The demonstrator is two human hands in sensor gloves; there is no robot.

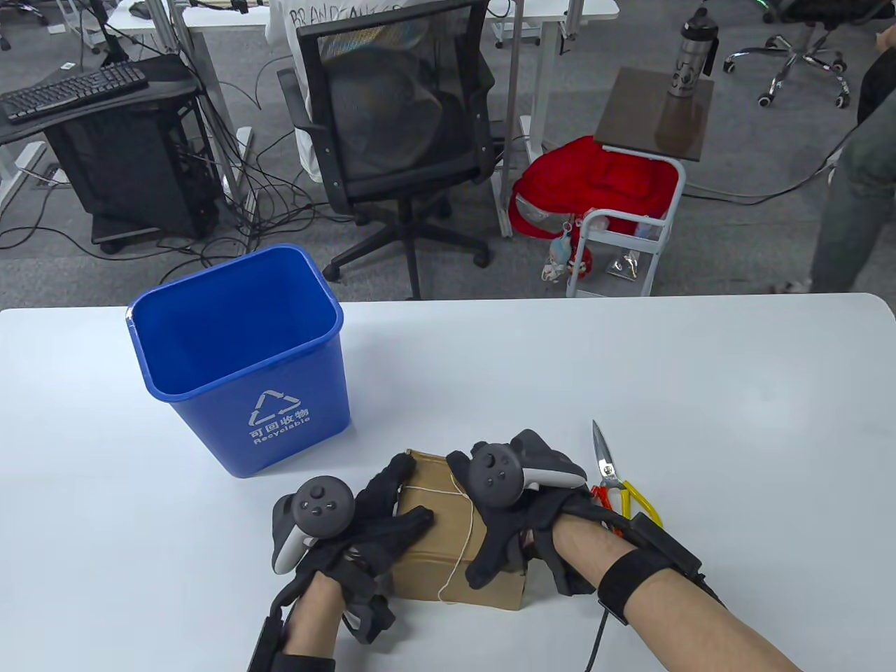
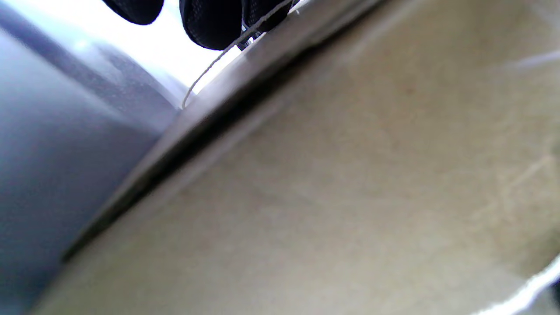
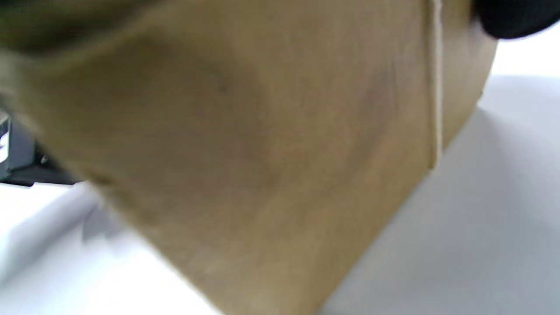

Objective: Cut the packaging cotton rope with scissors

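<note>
A brown cardboard box (image 1: 437,553) tied with thin white cotton rope (image 1: 467,533) sits on the white table (image 1: 700,392) near its front edge. My left hand (image 1: 409,493) holds the box's left side, fingers over the far edge and thumb on top. My right hand (image 1: 483,521) holds its right side, thumb running down the top beside the rope. Scissors (image 1: 610,476) with yellow and red handles lie on the table just right of my right hand, blades pointing away. The left wrist view shows the box (image 2: 350,175), rope (image 2: 210,70) and fingertips (image 2: 210,22). The right wrist view shows the box (image 3: 262,131) and rope (image 3: 435,87).
A blue recycling bin (image 1: 245,357) stands on the table to the far left of the box. Behind the table are an office chair (image 1: 399,140) and a small white cart (image 1: 630,231).
</note>
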